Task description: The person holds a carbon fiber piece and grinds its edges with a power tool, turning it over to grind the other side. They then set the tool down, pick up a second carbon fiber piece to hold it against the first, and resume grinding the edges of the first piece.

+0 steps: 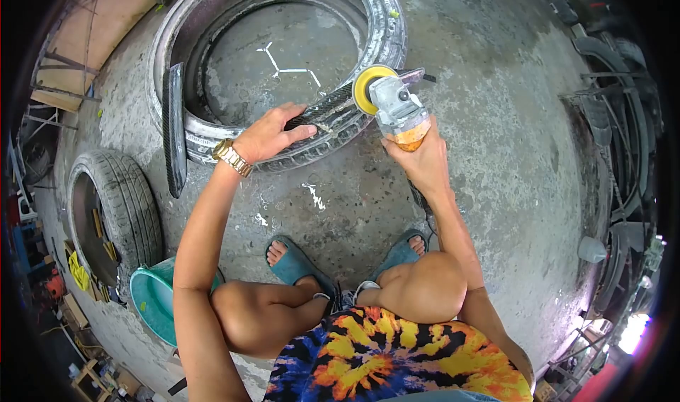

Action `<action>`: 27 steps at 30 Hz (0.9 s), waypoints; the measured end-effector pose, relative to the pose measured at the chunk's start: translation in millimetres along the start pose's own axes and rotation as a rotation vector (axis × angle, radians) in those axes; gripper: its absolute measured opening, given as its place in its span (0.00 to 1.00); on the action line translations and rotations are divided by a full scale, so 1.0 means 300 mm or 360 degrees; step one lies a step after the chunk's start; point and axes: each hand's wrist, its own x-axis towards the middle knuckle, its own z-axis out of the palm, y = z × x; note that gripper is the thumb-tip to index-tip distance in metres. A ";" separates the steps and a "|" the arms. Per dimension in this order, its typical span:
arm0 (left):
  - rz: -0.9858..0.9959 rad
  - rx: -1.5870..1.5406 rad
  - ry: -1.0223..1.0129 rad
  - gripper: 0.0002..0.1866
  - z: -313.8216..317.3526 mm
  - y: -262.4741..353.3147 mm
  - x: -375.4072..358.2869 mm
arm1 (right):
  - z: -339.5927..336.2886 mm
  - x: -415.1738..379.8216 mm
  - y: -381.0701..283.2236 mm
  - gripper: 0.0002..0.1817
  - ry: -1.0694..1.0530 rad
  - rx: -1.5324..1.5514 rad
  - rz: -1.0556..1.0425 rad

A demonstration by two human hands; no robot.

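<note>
My left hand (273, 134), with a gold watch (231, 157) on its wrist, grips a dark carbon-fibre strip (331, 106) between thumb and fingers. The strip lies across the near rim of a large dusty tire (161, 62) flat on the floor. My right hand (427, 162) is wrapped round the body of an angle grinder (398, 106). Its yellow disc (366, 90) is right at the strip's upper right part. A second carbon-fibre strip (176, 129) leans over the tire's left side.
Another tire (134, 211) stands at the left, beside a teal bucket (157, 299). A plastic jug (592, 250) sits on the right, near curved dark parts (623, 119) along the wall. My sandaled feet (297, 264) are below the tire. White scraps (312, 196) lie on the concrete.
</note>
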 end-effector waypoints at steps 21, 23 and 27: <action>0.0001 -0.0192 0.0026 0.35 0.009 -0.017 0.010 | -0.028 0.008 0.004 0.31 0.0033 -0.0056 0.0173; 0.0015 -0.0141 0.0078 0.35 0.009 -0.023 0.008 | -0.018 -0.003 -0.001 0.32 0.0001 -0.0057 0.0044; -0.0058 -0.0159 -0.0068 0.39 -0.007 -0.027 0.015 | -0.011 0.000 -0.008 0.32 -0.0011 -0.0113 0.0035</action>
